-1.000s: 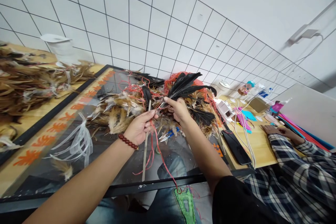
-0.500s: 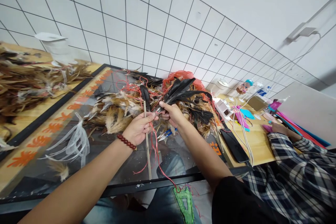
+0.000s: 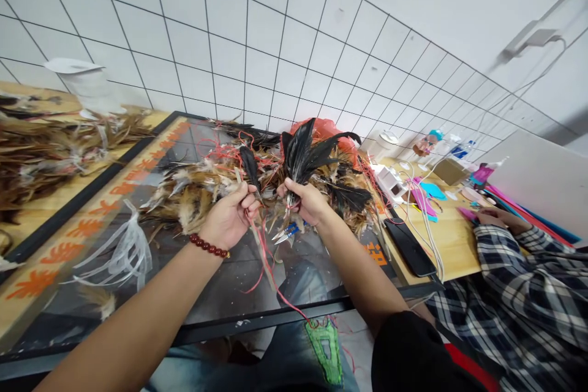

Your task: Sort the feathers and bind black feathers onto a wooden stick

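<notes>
My right hand (image 3: 307, 201) is closed around the quill ends of a bunch of black feathers (image 3: 303, 156), which fan upward. To its left, my left hand (image 3: 234, 213) pinches a thin pale stick (image 3: 266, 266) and a length of red string (image 3: 287, 301) trailing down towards my knee. A single black feather (image 3: 249, 164) stands at the fingertips of that hand; whether they grip it I cannot tell. Just below, between both hands, small snips with blue handles (image 3: 285, 233) lie on the glass tabletop (image 3: 206, 294). Brown and white feathers (image 3: 184, 196) are heaped behind the hands.
A red plastic bag (image 3: 328, 128) sits behind the feathers. White ribbons (image 3: 133, 251) lie at left, near more brown feathers (image 3: 50, 153). At right are a phone (image 3: 410, 248), cables and coloured pieces; a person in a checked sleeve (image 3: 509, 257) works there.
My hands have moved apart, the left one leftward. The black feather bunch in my right hand has swung more upright, and the stick tilts more and sits lower.
</notes>
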`<move>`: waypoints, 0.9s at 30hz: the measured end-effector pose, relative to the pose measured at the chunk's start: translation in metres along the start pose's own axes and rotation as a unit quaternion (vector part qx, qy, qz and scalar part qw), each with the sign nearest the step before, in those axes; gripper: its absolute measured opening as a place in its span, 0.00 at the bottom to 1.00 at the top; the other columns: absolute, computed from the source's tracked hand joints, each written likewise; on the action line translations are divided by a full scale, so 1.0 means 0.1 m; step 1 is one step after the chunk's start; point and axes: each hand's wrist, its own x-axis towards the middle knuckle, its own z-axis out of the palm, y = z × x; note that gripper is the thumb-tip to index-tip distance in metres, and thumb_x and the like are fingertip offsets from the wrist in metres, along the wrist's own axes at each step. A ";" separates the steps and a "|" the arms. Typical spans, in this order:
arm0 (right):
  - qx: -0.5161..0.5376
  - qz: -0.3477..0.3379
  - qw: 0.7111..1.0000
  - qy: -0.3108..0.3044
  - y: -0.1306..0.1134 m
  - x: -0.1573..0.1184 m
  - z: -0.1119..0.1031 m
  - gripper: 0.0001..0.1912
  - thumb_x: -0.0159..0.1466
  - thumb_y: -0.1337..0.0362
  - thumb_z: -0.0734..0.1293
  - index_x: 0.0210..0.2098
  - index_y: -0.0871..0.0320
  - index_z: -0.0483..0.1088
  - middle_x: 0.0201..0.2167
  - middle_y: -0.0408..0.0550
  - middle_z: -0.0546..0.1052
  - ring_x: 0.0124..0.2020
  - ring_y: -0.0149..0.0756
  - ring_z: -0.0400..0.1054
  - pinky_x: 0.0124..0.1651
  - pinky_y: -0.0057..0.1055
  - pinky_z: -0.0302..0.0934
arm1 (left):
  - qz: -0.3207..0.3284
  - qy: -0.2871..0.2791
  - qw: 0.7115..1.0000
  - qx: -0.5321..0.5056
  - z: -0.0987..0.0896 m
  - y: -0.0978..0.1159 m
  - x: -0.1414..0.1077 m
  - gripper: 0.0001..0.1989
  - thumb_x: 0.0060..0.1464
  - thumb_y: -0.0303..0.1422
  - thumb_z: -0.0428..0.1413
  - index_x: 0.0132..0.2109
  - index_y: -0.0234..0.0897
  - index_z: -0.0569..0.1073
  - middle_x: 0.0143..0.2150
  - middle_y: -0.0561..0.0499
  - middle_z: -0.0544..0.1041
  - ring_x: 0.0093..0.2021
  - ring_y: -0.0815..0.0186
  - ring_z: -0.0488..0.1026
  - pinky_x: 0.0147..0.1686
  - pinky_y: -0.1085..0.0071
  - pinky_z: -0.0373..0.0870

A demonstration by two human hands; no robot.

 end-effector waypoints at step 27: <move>-0.143 -0.110 0.984 -0.012 0.20 -0.01 0.08 0.22 0.51 0.48 0.75 0.30 0.60 0.69 0.24 0.37 0.68 0.25 0.24 0.58 0.30 0.24 0.53 | -0.019 -0.037 0.999 -0.007 -0.03 -0.05 0.01 0.02 0.57 0.22 0.58 0.35 0.28 0.75 0.22 0.57 0.66 0.13 0.82 0.55 0.09 0.86 0.50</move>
